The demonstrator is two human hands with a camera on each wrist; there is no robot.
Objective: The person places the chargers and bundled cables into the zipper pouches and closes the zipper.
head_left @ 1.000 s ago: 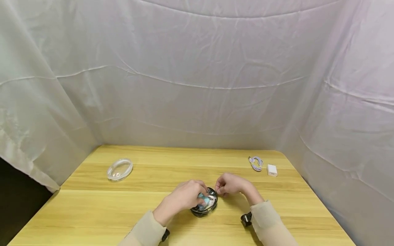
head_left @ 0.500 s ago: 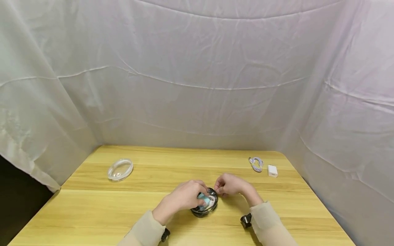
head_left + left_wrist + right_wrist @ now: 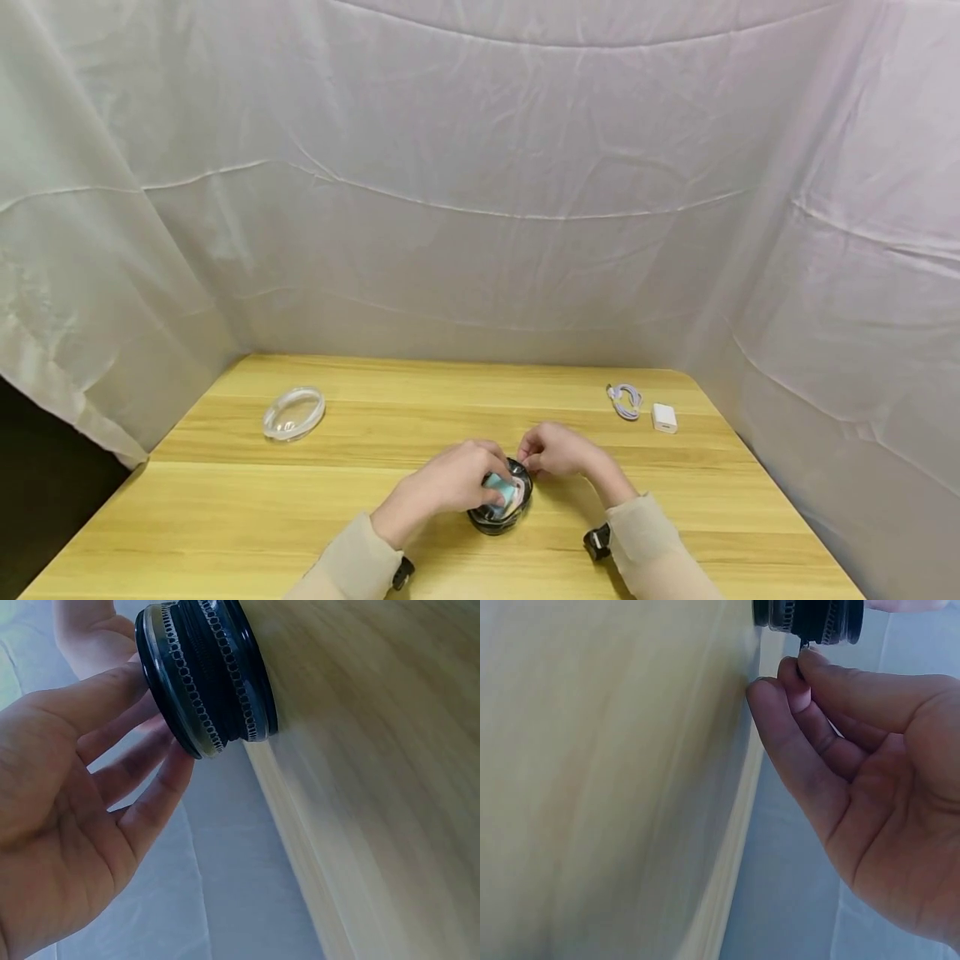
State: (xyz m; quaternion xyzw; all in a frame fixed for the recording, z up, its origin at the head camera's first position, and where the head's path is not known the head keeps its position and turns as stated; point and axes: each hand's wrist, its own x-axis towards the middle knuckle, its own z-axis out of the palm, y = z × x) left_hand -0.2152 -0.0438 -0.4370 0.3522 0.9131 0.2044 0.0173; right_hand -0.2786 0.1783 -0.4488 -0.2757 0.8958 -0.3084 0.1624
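Zip case (image 3: 500, 500), round and black, on the worktop (image 3: 225, 500) near our edge: left hand (image 3: 450, 483) cupping it, right hand (image 3: 558, 452) pinching its zip pull; clear lid (image 3: 293, 413), cable (image 3: 624, 398), charger (image 3: 663, 416) well apart; contents half hidden.

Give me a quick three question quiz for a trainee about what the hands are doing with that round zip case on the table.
1. True or false: the right hand pinches the zipper pull of the round black case.
2. Which hand steadies the case from its side? A. left hand B. right hand C. neither
3. Name the two small things lying together at the far right of the table.

Key
1. True; the right wrist view shows thumb and finger closed on the pull.
2. A.
3. A coiled cable and a white charger, side by side.
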